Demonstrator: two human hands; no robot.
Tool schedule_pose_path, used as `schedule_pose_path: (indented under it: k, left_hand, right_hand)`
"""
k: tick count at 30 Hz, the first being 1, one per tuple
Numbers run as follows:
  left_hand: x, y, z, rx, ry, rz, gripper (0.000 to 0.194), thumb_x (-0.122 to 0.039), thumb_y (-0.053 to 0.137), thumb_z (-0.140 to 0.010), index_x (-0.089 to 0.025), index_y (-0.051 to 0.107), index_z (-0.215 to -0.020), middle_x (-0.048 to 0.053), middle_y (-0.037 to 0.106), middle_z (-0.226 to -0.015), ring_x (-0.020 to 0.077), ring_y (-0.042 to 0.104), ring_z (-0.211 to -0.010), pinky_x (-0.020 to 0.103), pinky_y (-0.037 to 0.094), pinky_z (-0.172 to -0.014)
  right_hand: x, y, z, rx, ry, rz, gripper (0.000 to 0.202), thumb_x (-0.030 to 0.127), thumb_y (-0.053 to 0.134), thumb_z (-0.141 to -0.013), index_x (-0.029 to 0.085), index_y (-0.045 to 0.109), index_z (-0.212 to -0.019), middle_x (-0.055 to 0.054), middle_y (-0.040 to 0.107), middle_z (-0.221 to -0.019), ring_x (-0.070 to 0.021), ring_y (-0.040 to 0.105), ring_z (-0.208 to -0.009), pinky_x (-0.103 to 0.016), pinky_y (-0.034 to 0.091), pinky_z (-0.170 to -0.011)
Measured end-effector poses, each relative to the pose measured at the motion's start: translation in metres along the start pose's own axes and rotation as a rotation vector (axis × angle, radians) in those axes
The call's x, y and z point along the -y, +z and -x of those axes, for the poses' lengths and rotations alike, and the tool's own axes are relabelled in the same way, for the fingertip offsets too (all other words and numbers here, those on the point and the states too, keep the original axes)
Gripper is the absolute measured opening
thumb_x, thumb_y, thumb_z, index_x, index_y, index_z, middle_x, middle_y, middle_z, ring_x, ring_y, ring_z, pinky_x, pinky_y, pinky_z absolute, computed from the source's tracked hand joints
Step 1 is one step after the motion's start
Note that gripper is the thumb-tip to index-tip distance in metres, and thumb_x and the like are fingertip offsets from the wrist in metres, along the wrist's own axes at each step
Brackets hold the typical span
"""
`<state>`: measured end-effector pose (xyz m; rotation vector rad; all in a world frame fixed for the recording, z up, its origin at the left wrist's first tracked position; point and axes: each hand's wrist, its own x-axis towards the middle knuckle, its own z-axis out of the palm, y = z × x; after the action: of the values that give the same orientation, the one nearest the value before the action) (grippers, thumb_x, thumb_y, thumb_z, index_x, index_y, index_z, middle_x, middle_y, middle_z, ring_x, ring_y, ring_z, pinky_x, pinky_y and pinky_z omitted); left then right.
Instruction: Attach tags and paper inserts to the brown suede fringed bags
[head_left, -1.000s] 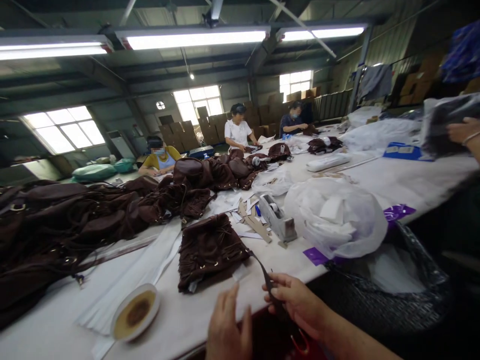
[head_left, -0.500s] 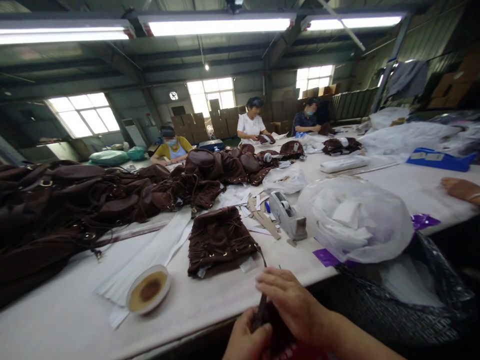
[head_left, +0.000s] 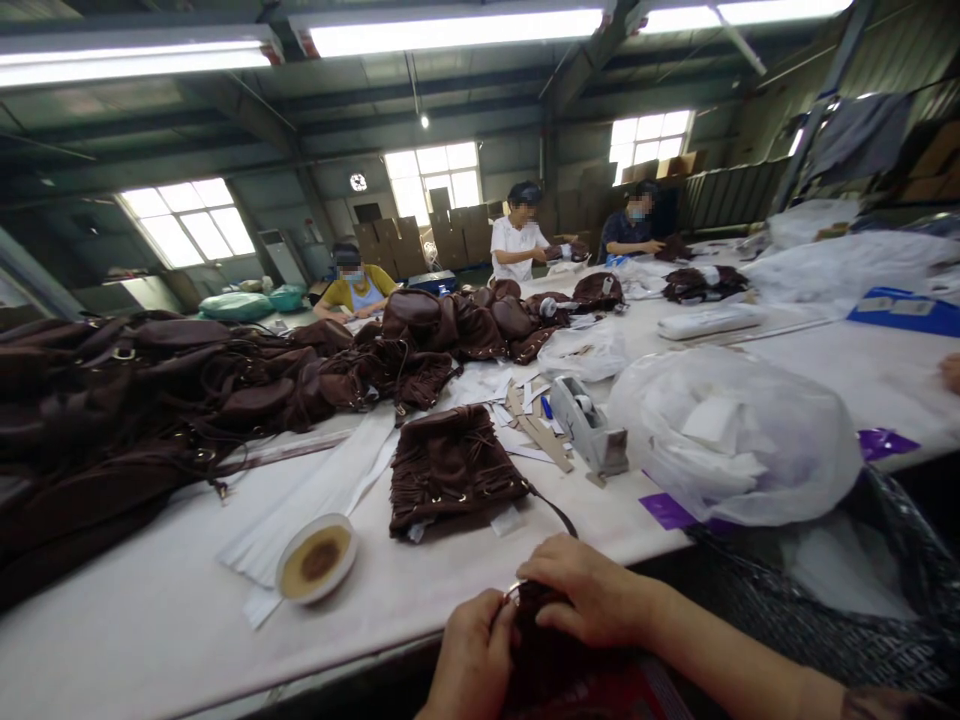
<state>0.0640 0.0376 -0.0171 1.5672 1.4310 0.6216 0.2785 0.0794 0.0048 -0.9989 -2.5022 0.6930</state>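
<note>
At the table's front edge my left hand [head_left: 474, 650] has its fingers closed on a dark brown strap [head_left: 525, 594], with a shiny spot where it bends. My right hand [head_left: 589, 588] grips the same strap from the other side, thumb and fingers curled round it. Below the hands, dark brown material lies in shadow, and its shape is hard to make out. Just beyond them a brown fringed bag [head_left: 454, 470] with metal eyelets lies on the white table [head_left: 420, 590]; a thin strap trails from its right corner toward my right hand.
A bowl of brownish liquid [head_left: 316, 560] stands left, beside white strips [head_left: 300, 490]. A tape dispenser [head_left: 592, 425] and a clear plastic bag of white pieces [head_left: 735, 440] are on the right. Brown bags [head_left: 225, 390] are heaped behind. Several people work across the table.
Both hands have come together on the strap; my right hand, flatter before, now curls its fingers round it. The view has shifted slightly. The person in white has raised a brown item.
</note>
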Motion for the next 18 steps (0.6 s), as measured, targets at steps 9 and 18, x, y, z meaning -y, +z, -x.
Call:
schedule_pose_path:
  k: [9,18]
  left_hand:
    - [0.003,0.005,-0.007,0.013,0.051,-0.095,0.037,-0.036,0.041,-0.097,-0.019,0.063,-0.072,0.004,0.064,-0.066,0.0187,0.059,-0.063,0.028,0.041,-0.06]
    - [0.023,-0.104,0.008,-0.589,0.325,-0.565,0.033,-0.042,0.047,-0.099,-0.022,0.071,-0.105,0.013,0.071,-0.102,0.0275,0.066,-0.099,0.038,0.053,-0.089]
  right_hand:
    - [0.002,0.017,-0.009,0.033,0.025,-0.054,0.016,0.022,0.053,-0.093,0.019,0.068,-0.088,-0.006,0.069,-0.086,-0.0197,0.062,-0.084,-0.029,0.041,-0.074]
    - [-0.045,0.02,-0.011,-0.177,0.017,0.119,0.019,0.016,0.048,-0.092,0.019,0.066,-0.085,-0.008,0.067,-0.084,-0.0216,0.059,-0.083,-0.033,0.039,-0.074]
